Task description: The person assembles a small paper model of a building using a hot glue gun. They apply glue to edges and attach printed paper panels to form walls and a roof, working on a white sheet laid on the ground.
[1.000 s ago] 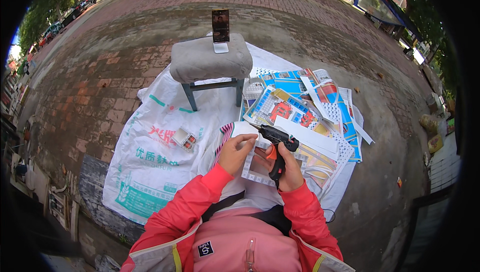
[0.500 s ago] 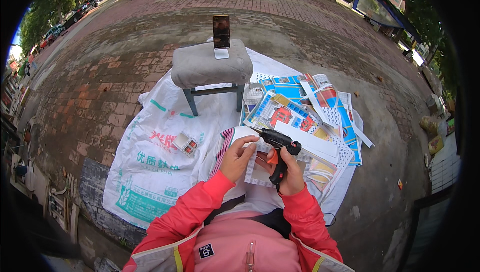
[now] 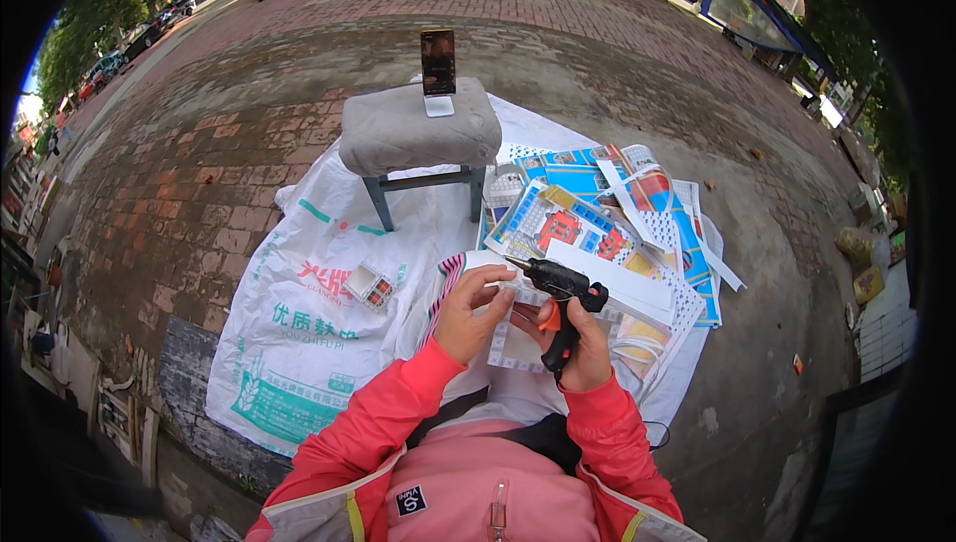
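head view: the right grip (image 3: 586, 349) wraps the black glue gun (image 3: 560, 281) above the lap (image 3: 462, 381); whether the left grip (image 3: 468, 315), just beside the nozzle (image 3: 516, 262), pinches anything i cannot tell. gluing seems in hand, the next move likely needing a steady aim.

Glue gun (image 3: 560, 280) slightly rightward, apparently
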Demonstrator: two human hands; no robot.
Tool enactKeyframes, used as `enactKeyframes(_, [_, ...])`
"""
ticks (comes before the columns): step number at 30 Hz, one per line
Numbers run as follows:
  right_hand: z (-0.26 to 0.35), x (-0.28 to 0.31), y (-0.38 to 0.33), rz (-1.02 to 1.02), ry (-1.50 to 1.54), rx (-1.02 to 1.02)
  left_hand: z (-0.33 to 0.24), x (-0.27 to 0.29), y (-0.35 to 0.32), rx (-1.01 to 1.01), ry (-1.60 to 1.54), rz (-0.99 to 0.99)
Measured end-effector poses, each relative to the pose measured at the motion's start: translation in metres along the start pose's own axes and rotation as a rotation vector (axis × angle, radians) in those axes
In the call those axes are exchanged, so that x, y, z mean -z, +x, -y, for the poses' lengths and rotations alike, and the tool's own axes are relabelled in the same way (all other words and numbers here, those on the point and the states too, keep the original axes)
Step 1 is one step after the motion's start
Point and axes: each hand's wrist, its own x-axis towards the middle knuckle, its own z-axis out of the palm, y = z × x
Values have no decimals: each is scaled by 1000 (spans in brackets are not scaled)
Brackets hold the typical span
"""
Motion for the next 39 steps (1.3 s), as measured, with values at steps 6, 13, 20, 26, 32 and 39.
enactKeyframes(6, [0, -2, -1, 29, -16, 46, -3, -2, 2, 20, -53, -22])
enactKeyframes(13, [1, 2, 4, 156, 48, 19, -4, 1, 2, 41, -93, -54])
enactKeyframes(20, [27, -12, -15, 87, 2, -123, -22, 13, 15, -52, -191, -66])
enactKeyframes(26, [54, -1, -37, 153, -129, -84, -35, 21, 21, -523, 187, -112])
enactKeyframes(32, [66, 11, -45, -10, -279, 171, -23, 26, 1, -936, 644, 130])
enactKeyframes(39, [62, 4, -36, 7, -361, 175, -11, 35, -16, -885, 690, 305])
